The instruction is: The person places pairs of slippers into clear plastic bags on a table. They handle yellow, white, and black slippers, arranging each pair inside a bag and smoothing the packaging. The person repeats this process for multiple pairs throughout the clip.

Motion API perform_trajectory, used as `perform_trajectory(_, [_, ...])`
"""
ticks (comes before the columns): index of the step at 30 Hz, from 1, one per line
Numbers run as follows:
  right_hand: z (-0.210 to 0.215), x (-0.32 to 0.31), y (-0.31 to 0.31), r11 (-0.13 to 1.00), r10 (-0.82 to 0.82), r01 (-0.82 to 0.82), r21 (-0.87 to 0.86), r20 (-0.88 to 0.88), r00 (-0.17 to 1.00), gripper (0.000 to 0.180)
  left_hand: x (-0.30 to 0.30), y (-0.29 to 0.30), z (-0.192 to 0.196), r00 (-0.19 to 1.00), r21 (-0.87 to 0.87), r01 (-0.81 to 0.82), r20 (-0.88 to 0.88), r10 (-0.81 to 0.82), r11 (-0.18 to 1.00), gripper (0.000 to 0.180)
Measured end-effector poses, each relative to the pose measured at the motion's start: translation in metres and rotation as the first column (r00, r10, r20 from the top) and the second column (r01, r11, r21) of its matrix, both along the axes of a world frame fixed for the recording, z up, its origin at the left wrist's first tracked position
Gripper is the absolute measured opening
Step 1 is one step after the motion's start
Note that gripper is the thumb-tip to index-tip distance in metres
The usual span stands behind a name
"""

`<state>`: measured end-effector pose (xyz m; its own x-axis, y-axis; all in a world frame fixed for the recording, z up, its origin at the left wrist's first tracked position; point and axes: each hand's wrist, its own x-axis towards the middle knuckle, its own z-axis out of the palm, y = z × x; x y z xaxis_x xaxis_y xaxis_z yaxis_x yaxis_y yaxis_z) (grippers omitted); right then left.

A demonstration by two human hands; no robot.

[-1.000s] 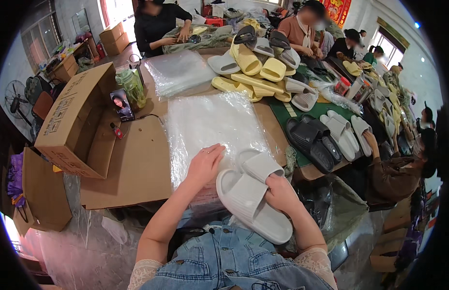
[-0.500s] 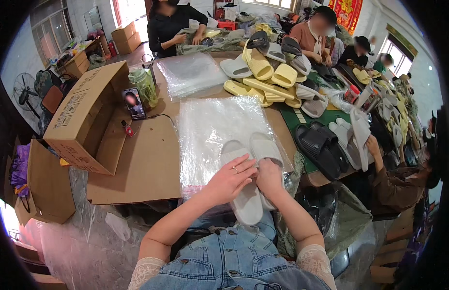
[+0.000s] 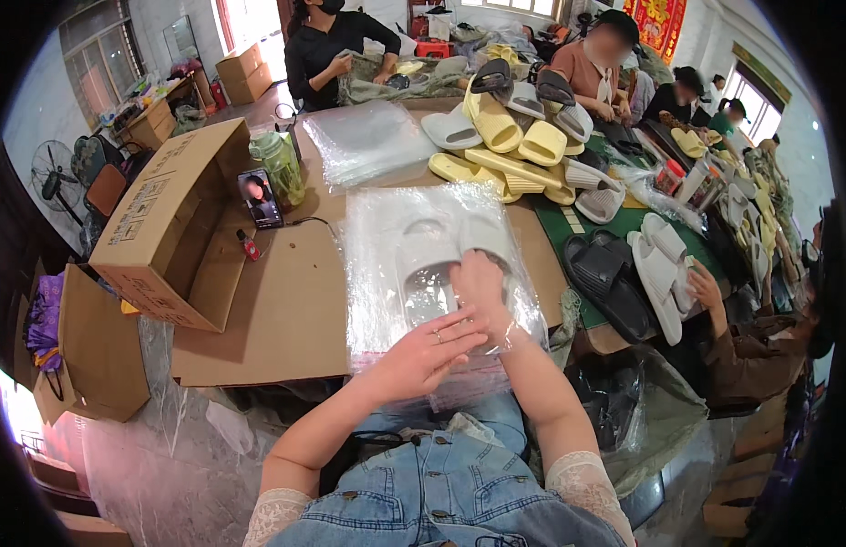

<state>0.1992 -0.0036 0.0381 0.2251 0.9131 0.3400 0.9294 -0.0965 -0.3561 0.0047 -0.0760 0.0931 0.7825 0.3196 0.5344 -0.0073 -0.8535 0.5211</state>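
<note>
A pair of pale grey slide slippers (image 3: pixel 424 244) lies inside a clear plastic bag (image 3: pixel 373 264), toes pointing away from me. My right hand (image 3: pixel 480 290) reaches into the bag up to the wrist. Its fingers are closed on the slippers, around the inner edge of the right one; the fingertips are partly hidden. My left hand (image 3: pixel 429 351) rests flat near the bag's mouth at the table's front edge, a ring on one finger. Its fingers are stretched out and hold nothing, beside my right wrist.
More clear bags (image 3: pixel 364 141) lie behind. Yellow, grey and black slippers (image 3: pixel 514 164) are heaped at the far right, near black slippers (image 3: pixel 607 287). At left stand an open carton (image 3: pixel 168 237), a phone (image 3: pixel 260 199) and a green bottle (image 3: pixel 279 164). A co-worker's hand (image 3: pixel 706 284) touches white slippers (image 3: pixel 655 283).
The grey slippers have moved forward from on top of the bag to inside it, with my right hand. My left hand has come off the slipper and shifted slightly toward me.
</note>
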Motion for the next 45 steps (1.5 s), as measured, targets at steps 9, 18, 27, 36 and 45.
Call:
perform_trajectory(9, [-0.021,-0.008,0.031,1.000,-0.024,0.023,-0.019,-0.025,0.999,0.044,-0.030,0.010,-0.003,0.989,0.019,-0.075,-0.129,0.077,0.997,0.050])
perform_trajectory(18, [0.031,-0.011,-0.138,0.865,0.500,-0.482,0.138,-0.187,0.845,0.040,-0.039,0.046,-0.003,0.950,-0.053,-0.313,-0.013,0.313,0.948,0.058])
perform_trajectory(27, [0.093,0.027,-0.122,0.783,0.472,-0.362,0.506,-0.104,0.876,0.026,0.005,0.067,-0.037,0.897,0.138,-0.346,-0.241,0.370,0.928,0.062])
perform_trajectory(36, [-0.028,0.136,-0.141,0.900,0.431,-0.407,0.157,-0.179,0.885,0.024,-0.061,0.032,-0.066,0.888,0.137,-0.214,-0.386,0.251,0.967,0.072])
perform_trajectory(45, [0.012,0.159,-0.182,0.922,0.386,-0.377,0.090,-0.111,0.916,0.055,-0.081,-0.011,-0.056,0.899,0.161,-0.194,-0.366,0.241,0.968,0.075])
